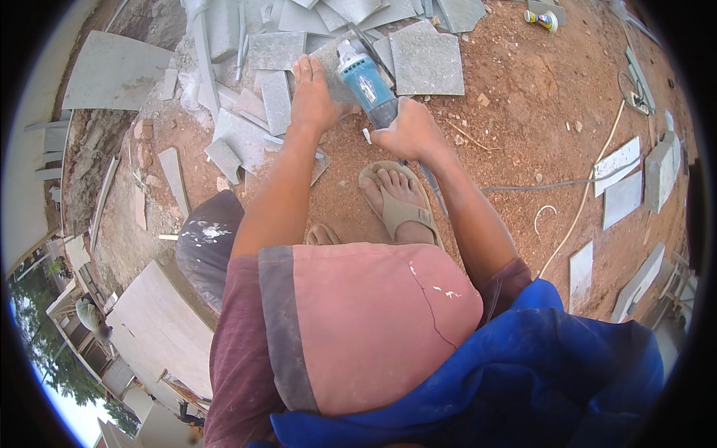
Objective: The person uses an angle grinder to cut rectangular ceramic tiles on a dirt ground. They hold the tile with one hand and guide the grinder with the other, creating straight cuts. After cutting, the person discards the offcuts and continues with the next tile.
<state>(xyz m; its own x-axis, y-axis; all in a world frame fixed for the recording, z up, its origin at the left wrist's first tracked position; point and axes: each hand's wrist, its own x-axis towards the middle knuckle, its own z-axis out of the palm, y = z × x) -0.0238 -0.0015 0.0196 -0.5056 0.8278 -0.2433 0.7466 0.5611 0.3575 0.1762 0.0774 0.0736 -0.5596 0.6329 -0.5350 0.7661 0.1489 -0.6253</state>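
Note:
My right hand (412, 133) is wrapped round the rear end of a blue-green angle grinder (366, 84). The grinder's silver head points up and away from me, and a dark disc edge shows along its right side. Beside it on the left, my left hand (315, 98) lies with fingers stretched out flat on a grey stone tile (337, 84). The thumb reaches toward the grinder body, near the tile's close edge. From behind my right hand a grey cord (553, 184) trails off to the right.
Cut grey tiles (427, 63) and offcuts (237, 142) cover the ground ahead and to the left. My sandalled foot (397, 196) stands close below the grinder. On the right lie a pale cable (595, 166), a socket block (636, 102) and more slabs (623, 198). A small tub (541, 20) sits far right.

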